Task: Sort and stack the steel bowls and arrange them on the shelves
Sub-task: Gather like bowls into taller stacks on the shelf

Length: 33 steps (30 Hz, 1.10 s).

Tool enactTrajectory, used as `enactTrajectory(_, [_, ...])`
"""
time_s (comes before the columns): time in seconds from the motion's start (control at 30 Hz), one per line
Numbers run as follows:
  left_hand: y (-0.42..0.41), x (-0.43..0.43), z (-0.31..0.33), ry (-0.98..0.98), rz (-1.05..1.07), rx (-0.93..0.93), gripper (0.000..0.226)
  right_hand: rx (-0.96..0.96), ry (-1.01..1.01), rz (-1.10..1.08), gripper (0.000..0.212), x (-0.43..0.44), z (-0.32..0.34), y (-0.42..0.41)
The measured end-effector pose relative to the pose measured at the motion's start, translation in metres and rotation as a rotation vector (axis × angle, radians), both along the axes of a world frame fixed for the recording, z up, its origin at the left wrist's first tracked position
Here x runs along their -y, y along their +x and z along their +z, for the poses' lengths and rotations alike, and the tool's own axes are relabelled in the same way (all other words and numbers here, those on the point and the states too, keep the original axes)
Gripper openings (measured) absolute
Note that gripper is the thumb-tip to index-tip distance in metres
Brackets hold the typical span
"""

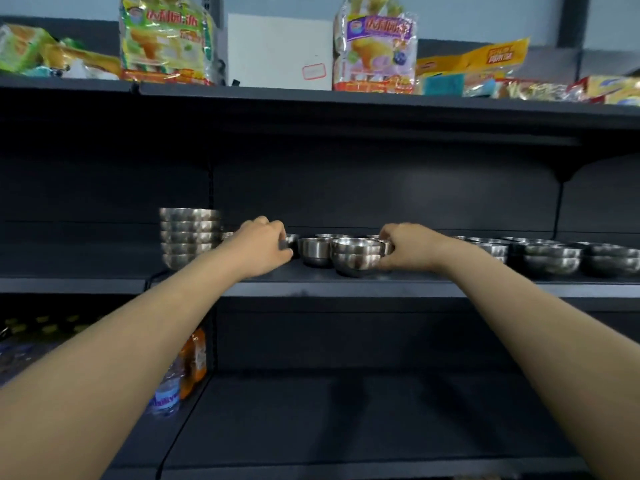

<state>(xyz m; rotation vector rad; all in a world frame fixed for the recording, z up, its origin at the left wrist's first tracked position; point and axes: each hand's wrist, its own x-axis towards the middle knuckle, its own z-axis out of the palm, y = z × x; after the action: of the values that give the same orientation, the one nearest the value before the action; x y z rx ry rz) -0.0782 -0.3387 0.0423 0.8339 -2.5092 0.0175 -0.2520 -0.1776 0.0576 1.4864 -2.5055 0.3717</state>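
The left hand (263, 245) reaches out to the middle shelf (346, 289) with its fingers curled round a small bowl (290, 241), of which only a sliver of steel shows between thumb and fingertips; the right hand (412, 247) reaches to the same shelf and grips the nested pair (356, 256), two steel bowls one inside the other, with the thumb low against the side and the fingers up at the rim. The nested pair sits near the front edge of the shelf, just left of the right hand; between the two hands, touching or very nearly touching the pair, stands a single bowl (313, 251), upright and a little farther back; more rims show behind these, too blurred to count.

Left of the left hand, beside the shelf's upright, rises a tall stack (188, 237) of about five bowls, well apart from the right hand; past the right wrist a row of loose bowls (550, 259) runs along the shelf to the right edge of the view, some of them doubled up.

Above, the top shelf (381, 102) carries snack bags (375, 46) standing and lying, with a white card (277, 50) among them; below, the lower shelf (346, 427) is dark, and at its left, partly behind the left forearm, stand a clear bottle (166, 393) and an orange bottle (195, 358).
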Motion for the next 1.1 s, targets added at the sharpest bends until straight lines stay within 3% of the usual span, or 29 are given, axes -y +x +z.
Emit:
enactTrajectory(0.23, [-0.056, 0.017, -0.010, -0.017, -0.017, 0.109, 0.044, 0.035, -0.035, -0.030, 0.054, -0.001, -0.010, -0.053])
enactTrajectory(0.57, [-0.141, 0.090, -0.022, -0.044, -0.070, 0.220, 0.044, 0.019, -0.025, -0.037, 0.053, 0.070, -0.022, -0.141])
enactTrajectory(0.83, [-0.173, 0.128, -0.023, -0.104, -0.113, 0.292, 0.051, 0.113, 0.014, 0.027, 0.070, 0.092, -0.030, -0.188])
enactTrajectory(1.1, [-0.178, 0.136, -0.013, -0.075, -0.156, 0.357, 0.082, 0.279, -0.017, 0.152, 0.096, 0.106, -0.037, -0.209])
